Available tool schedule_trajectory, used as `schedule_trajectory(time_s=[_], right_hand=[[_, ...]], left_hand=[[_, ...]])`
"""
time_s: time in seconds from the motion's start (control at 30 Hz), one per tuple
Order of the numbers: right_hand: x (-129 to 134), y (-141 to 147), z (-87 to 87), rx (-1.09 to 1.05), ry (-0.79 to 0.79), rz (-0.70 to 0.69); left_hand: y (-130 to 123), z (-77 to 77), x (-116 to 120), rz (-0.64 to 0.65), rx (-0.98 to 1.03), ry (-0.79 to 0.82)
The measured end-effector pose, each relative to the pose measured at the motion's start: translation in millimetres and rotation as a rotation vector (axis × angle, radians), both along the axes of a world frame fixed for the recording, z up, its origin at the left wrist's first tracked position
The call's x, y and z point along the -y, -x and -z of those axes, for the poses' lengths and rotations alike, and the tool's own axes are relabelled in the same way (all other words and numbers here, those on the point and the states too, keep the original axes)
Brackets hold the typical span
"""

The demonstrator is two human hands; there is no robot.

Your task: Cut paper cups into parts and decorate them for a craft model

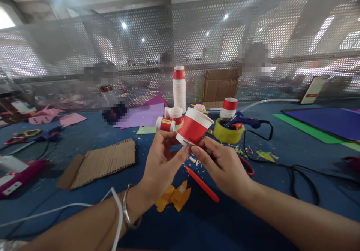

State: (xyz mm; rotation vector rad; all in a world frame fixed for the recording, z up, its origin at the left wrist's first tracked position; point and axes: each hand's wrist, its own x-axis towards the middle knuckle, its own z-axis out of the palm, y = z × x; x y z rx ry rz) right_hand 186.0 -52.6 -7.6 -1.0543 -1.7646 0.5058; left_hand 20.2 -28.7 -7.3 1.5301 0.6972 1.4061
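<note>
My left hand is closed around a red and white paper cup, which it holds tilted above the table. Fingers of my right hand are pinched at the cup's lower edge, on what appear to be scissors. A thin grey tip shows against the cup, and a red handle loop sticks out behind the hand; the part between is hidden. Beneath the hands lie an orange-red pen-like stick and yellow-orange paper scraps. Just beyond are a cup on its side and an upright cup.
A tall cup stack stands behind. To the right are yellow tape, a blue glue gun with a black cord, and coloured sheets. Corrugated cardboard lies left. A white cable crosses near my left forearm.
</note>
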Motion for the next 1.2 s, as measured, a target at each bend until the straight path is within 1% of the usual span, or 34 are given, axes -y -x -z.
schedule_trajectory(time_s=[0.2, 0.47, 0.73, 1.03, 1.2], right_hand=[[-1.2, 0.2, 1.5, 0.023, 0.004, 0.006], [2.5, 0.9, -3.5, 0.030, -0.009, 0.020], [3.1, -0.4, -2.2, 0.034, 0.003, 0.015], [0.5, 0.2, 1.2, 0.007, 0.048, -0.008], [2.9, 0.4, -2.0, 0.025, 0.041, 0.019]], left_hand=[[-2.9, 3.1, 2.3, -0.019, 0.029, -0.012], [-3.2, 2.3, 4.1, -0.035, 0.040, -0.044], [-1.9, -0.3, 3.7, -0.050, 0.022, -0.090], [-1.2, 4.9, 2.5, -0.061, -0.024, -0.109], [-1.8, 1.3, 3.1, -0.042, 0.011, -0.099]])
